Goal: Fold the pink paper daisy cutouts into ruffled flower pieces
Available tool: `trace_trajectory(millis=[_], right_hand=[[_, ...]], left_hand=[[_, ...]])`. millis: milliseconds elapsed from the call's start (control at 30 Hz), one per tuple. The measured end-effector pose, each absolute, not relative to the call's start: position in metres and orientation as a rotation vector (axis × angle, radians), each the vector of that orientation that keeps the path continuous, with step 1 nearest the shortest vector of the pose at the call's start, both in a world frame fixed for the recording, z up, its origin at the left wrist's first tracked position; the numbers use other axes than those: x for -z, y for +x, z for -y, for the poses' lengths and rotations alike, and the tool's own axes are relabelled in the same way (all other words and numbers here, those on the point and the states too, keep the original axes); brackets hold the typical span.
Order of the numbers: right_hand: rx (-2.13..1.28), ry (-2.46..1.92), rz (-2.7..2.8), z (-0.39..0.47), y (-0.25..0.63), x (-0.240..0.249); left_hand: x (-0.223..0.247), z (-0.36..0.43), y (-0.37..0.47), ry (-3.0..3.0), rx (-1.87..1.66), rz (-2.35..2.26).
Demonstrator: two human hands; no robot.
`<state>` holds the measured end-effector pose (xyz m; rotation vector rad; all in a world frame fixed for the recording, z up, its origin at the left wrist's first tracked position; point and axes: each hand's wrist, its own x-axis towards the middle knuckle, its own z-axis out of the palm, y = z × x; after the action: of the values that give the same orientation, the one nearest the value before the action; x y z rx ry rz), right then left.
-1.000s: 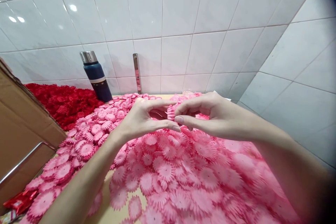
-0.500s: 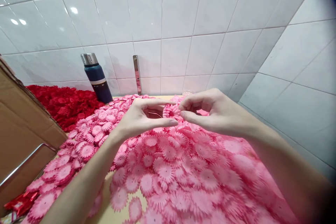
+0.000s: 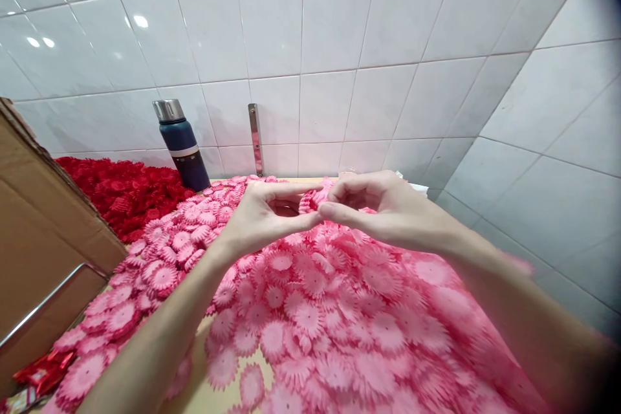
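Note:
Between my two hands, above the pile, is a pink fringed flower piece (image 3: 309,201), partly hidden by my fingers. My left hand (image 3: 272,212) comes from the left, its thumb below and index finger above, closed around the piece. From the right, my right hand (image 3: 376,204) pinches at the same piece with thumb and index finger. Underneath spreads a large heap of loose pink fringed discs (image 3: 310,320), several with a small dark hole in the middle.
A dark blue bottle (image 3: 187,149) with a steel lid stands at the back left. Beside it lies a pile of red fringed pieces (image 3: 130,194). A cardboard box (image 3: 48,259) is on the left, a red wrapper (image 3: 43,369) below it. A tiled wall (image 3: 330,26) rises behind.
My right hand has shifted slightly left, its thumb now overlapping the piece and close to my left fingertips. My left hand has barely moved. The view has shifted a little.

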<state>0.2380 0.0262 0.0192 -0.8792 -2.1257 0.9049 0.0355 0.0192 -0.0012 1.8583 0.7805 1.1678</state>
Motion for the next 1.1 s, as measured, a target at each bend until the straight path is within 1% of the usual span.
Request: trace_trajectory(millis=[167,300,433,567,733,967,1100], right_hand=[[-0.979,-0.837,2.107,-0.027,0.235,-0.015],[-0.882,-0.830,2.127,-0.029,0.233,-0.013],[-0.661,-0.833,2.160,-0.029,0.228,-0.008],[-0.426,-0.785,2.094,-0.026,0.225,-0.008],[-0.146,-0.674,2.094,-0.021,0.223,-0.012],[0.277,-0.667,2.137,-0.015,0.217,-0.010],[0.406,-0.579,2.129,-0.014,0.218,-0.006]], left_hand=[[-0.004,-0.020,0.032,1.761,-0.962,-0.713],[-0.005,-0.021,0.032,1.763,-0.990,-0.781],[-0.004,-0.019,0.041,1.925,-1.173,-1.012],[-0.007,-0.016,0.050,1.895,-1.398,-1.221],[-0.015,-0.013,0.053,1.792,-1.478,-1.233],[-0.020,-0.013,0.050,1.742,-1.571,-1.163],[-0.023,-0.012,0.046,1.779,-1.578,-1.171]])
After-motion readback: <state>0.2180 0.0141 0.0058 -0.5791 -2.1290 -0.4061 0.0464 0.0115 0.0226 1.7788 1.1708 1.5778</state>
